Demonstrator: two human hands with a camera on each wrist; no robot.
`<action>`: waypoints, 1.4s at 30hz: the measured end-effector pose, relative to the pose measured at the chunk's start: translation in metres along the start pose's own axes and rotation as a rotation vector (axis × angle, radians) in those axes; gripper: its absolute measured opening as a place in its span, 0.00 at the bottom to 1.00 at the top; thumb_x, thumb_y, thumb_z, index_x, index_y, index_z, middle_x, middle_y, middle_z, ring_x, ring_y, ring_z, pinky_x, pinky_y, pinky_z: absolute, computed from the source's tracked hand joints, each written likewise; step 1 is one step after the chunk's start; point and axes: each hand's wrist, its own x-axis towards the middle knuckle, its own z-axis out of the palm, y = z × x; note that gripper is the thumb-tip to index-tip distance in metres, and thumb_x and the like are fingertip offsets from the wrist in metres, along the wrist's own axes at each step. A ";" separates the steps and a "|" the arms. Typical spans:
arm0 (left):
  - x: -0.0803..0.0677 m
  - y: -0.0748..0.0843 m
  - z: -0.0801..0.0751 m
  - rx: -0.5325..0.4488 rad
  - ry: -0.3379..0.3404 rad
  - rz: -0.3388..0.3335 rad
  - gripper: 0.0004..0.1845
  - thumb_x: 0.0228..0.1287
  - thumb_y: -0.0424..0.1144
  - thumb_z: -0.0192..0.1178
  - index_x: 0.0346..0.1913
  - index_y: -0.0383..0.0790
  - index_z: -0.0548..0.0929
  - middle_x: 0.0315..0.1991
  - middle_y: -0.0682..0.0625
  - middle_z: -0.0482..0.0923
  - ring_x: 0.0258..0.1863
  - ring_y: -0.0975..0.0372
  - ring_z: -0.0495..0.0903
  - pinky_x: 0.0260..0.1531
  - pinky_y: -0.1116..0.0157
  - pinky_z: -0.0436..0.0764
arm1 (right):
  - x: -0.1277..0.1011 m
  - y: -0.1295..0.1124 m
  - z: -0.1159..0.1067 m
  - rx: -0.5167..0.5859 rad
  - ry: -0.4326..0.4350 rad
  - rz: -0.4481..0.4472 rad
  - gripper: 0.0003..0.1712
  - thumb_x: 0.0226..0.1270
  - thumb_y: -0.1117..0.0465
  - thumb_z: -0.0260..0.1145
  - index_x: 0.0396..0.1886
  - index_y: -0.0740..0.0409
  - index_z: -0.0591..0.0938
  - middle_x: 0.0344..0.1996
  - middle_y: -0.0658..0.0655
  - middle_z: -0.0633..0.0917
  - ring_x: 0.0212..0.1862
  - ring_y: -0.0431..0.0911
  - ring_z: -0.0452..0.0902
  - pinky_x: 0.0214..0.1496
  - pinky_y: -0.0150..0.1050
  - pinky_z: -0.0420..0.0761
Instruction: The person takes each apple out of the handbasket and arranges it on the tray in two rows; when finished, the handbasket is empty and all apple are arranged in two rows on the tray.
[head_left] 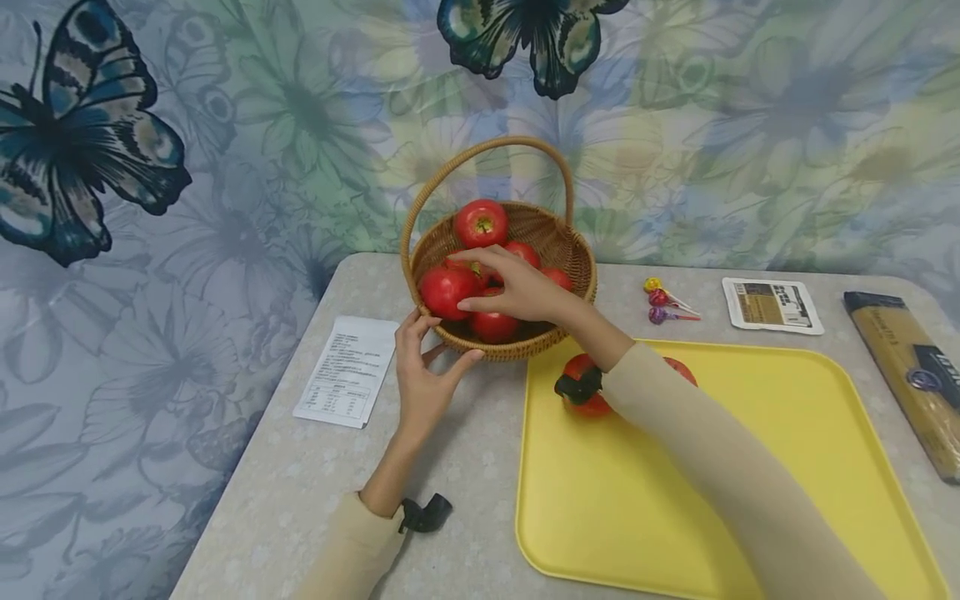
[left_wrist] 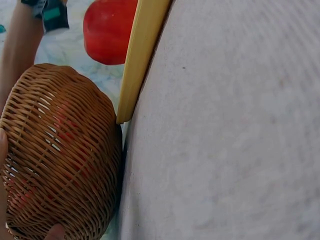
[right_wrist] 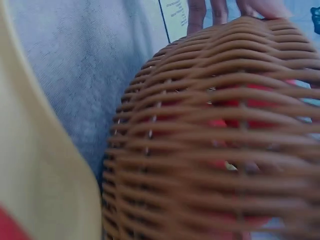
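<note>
Steadying the basket [head_left: 558,250] w/ our left hand [head_left: 423,379], right hand [head_left: 517,287] curls over a tomato [head_left: 447,289]; soft, bruisable, so cup it.

A round wicker basket [head_left: 558,242] with a tall arched handle stands upright on the table, just beside the far left corner of the yellow tray [head_left: 750,467]. It holds several glossy red tomatoes piled together; one tomato [head_left: 481,222] sits highest at the back, another tomato [head_left: 446,291] lies at the front left against the rim. The right hand [head_left: 517,287] rests over the fruit in the middle of the basket, while the left hand [head_left: 423,375] touches the basket's outer wall at the near left.
</note>
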 end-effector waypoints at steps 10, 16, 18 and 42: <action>0.002 0.005 0.006 0.010 -0.005 -0.003 0.33 0.50 0.29 0.75 0.57 0.25 0.68 0.68 0.31 0.58 0.69 0.46 0.62 0.54 0.44 0.81 | 0.014 0.003 0.002 -0.079 -0.017 0.185 0.42 0.61 0.46 0.72 0.72 0.51 0.66 0.67 0.54 0.73 0.66 0.50 0.71 0.67 0.48 0.75; 0.003 0.007 0.007 0.004 -0.010 -0.013 0.34 0.51 0.30 0.75 0.57 0.24 0.68 0.69 0.31 0.57 0.69 0.47 0.62 0.55 0.44 0.81 | 0.014 0.003 0.002 -0.090 -0.023 0.198 0.39 0.60 0.48 0.73 0.69 0.52 0.70 0.65 0.55 0.75 0.63 0.50 0.73 0.66 0.47 0.77; 0.002 0.008 0.007 0.004 -0.013 -0.015 0.34 0.51 0.30 0.75 0.57 0.24 0.67 0.69 0.31 0.57 0.69 0.47 0.63 0.55 0.44 0.81 | 0.013 0.003 0.002 -0.087 -0.010 0.192 0.39 0.58 0.48 0.75 0.67 0.52 0.71 0.64 0.54 0.75 0.63 0.49 0.73 0.65 0.47 0.77; 0.000 0.004 0.006 0.007 0.028 -0.022 0.33 0.49 0.29 0.75 0.57 0.28 0.69 0.68 0.32 0.58 0.67 0.41 0.65 0.53 0.45 0.82 | -0.098 -0.011 -0.078 -0.145 0.322 0.024 0.39 0.51 0.61 0.79 0.64 0.48 0.75 0.62 0.53 0.76 0.56 0.47 0.75 0.47 0.43 0.88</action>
